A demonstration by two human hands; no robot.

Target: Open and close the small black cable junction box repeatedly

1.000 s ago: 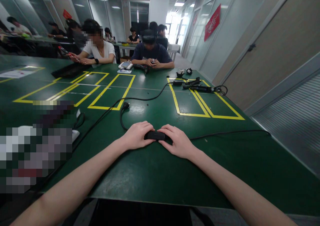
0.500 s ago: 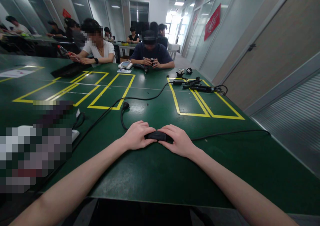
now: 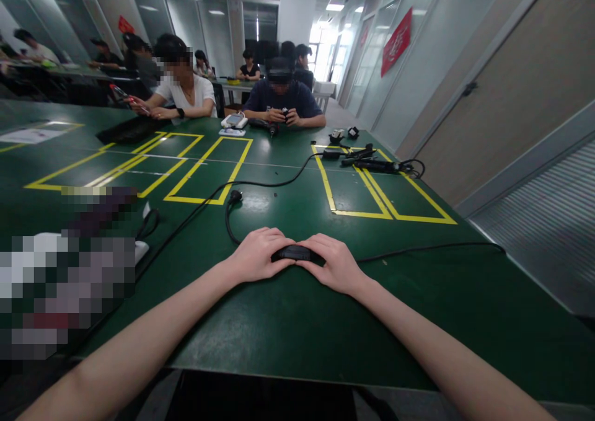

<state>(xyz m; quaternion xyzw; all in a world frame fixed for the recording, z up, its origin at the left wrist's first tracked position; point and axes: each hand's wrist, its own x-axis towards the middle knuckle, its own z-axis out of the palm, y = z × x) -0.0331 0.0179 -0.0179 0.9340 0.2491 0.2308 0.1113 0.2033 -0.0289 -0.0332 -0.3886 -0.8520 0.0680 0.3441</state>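
Observation:
A black power adapter (image 3: 294, 254) lies across the near middle of the green table (image 3: 260, 328). My left hand (image 3: 261, 253) is closed on its left end, thumb along the near side and fingers over the top. On the right end my right hand (image 3: 333, 261) grips it in the same way, the fingertips of both hands almost meeting. From behind my left hand a cord curves back to a black plug (image 3: 235, 196) on the table. A thin black lead (image 3: 427, 248) runs from the right hand to the table's right edge.
A long black cable (image 3: 260, 184) crosses the table to a small black box (image 3: 331, 154). Black cords and parts (image 3: 372, 160) lie at the back right. Yellow tape (image 3: 362, 214) outlines rectangles. Blurred-out items (image 3: 83, 278) sit at left. Several people sit opposite, one with a small object (image 3: 285, 115).
Both hands keep their grip on the adapter, which looks slightly turned, with its upper face showing differently. The whole view has shifted very slightly.

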